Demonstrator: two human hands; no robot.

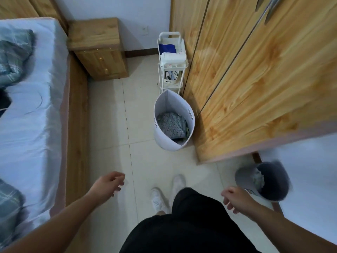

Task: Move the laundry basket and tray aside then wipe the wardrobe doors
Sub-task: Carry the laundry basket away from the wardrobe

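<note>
A white laundry basket (165,138) with grey patterned clothes inside stands on the tiled floor against the wooden wardrobe doors (255,73). Just behind it a white tiered tray rack (184,57) holds a blue item and white things, also touching the wardrobe. My left hand (107,185) hangs low at the left with loosely curled fingers, holding nothing. At the lower right, my right hand (235,199) is likewise empty with fingers apart. Both hands are well short of the basket.
A bed (29,106) with a wooden frame runs along the left. A wooden nightstand (98,48) stands at the back. A grey bin (273,179) sits on the floor at the right by the wardrobe's end. My feet in white shoes (167,192) stand on the tiles.
</note>
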